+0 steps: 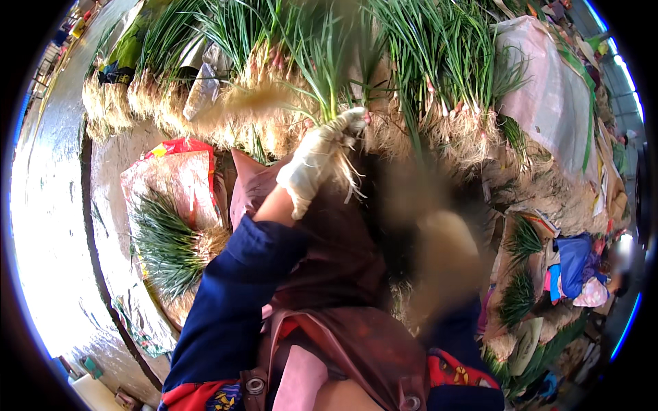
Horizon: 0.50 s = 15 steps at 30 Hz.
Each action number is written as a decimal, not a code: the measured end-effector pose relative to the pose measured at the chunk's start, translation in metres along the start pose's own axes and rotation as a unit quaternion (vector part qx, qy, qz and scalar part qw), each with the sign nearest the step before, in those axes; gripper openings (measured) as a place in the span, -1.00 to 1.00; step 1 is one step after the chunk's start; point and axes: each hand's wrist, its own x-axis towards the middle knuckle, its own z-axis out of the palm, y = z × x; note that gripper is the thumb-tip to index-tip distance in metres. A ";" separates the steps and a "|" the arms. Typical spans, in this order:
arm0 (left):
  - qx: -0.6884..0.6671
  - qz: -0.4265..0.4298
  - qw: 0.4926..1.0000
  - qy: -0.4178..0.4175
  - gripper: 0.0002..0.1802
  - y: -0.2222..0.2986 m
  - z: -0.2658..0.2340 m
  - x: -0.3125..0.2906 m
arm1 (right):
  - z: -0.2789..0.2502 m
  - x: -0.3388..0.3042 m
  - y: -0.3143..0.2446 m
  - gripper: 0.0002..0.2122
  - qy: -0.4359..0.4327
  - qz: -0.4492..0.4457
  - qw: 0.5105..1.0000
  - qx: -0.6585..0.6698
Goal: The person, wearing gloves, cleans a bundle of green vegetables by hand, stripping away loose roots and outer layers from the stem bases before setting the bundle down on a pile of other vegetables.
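Note:
My left hand (pixel 319 154), in a pale cloth glove, is closed around the lower ends of some spring onions (pixel 332 82). Their green leaves point away from me, and thin pale roots dangle beside the fingers. To the right and lower, my right hand (pixel 445 240) is smeared by motion, so its fingers and anything in them do not show clearly. Just beyond both hands lies a long row of spring onions (pixel 439 75) with bushy, straw-coloured roots toward me.
At left, a bundle of spring onions (pixel 168 240) rests by a red-edged sack (pixel 178 161). A white sack (pixel 548 89) covers part of the row at far right. More bundles (pixel 517 294) and coloured cloths (pixel 574 264) lie at right. A dark apron (pixel 336 274) covers my lap.

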 end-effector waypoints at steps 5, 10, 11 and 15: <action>0.063 0.025 0.998 0.013 -0.61 0.010 0.007 -0.007 | -0.003 -0.019 -0.093 -0.70 0.251 -0.176 0.952 -0.004; -0.004 0.034 0.998 -0.049 -0.67 0.026 0.019 -0.022 | -0.011 0.096 -0.245 -0.74 0.265 -0.047 0.938 -0.219; -0.024 0.042 0.997 -0.055 -0.65 0.034 0.025 -0.025 | -0.019 0.115 -0.244 -0.71 0.269 -0.064 0.934 -0.224; 0.029 0.048 0.998 0.042 -0.69 0.049 0.003 -0.037 | -0.012 0.125 -0.234 -0.77 0.121 -0.174 0.961 0.176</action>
